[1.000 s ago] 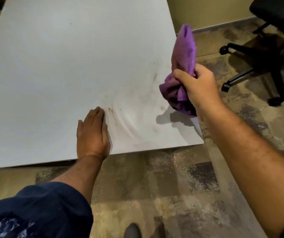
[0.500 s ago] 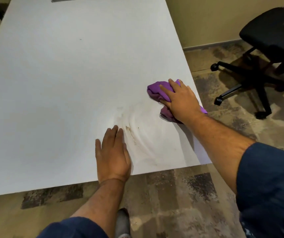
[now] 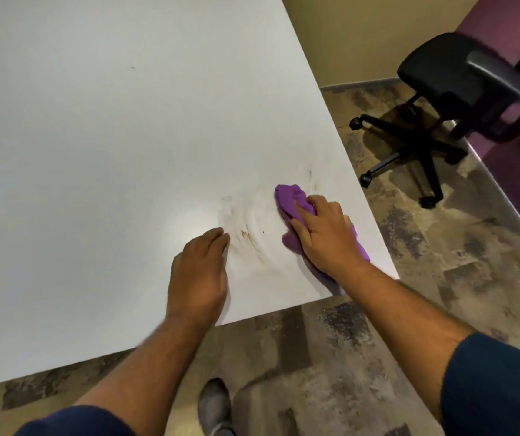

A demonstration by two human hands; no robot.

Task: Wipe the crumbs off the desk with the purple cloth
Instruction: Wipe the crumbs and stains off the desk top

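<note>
The white desk point(image 3: 95, 152) fills the left and middle of the view. My right hand point(image 3: 328, 237) presses the bunched purple cloth point(image 3: 288, 196) flat onto the desk near its front right corner. Brown crumbs and smears point(image 3: 247, 236) lie in curved streaks just left of the cloth. My left hand point(image 3: 199, 275) rests palm down on the desk beside those streaks, fingers together, holding nothing.
A black office chair on castors point(image 3: 454, 77) stands on the floor to the right of the desk. The desk's front edge and right edge meet close to my right wrist. My shoe point(image 3: 214, 404) shows below the desk on the mottled floor point(image 3: 441, 247).
My right hand brought the cloth down from the air onto the desk, then slid it nearer the crumbs. My left hand stayed flat on the desk.
</note>
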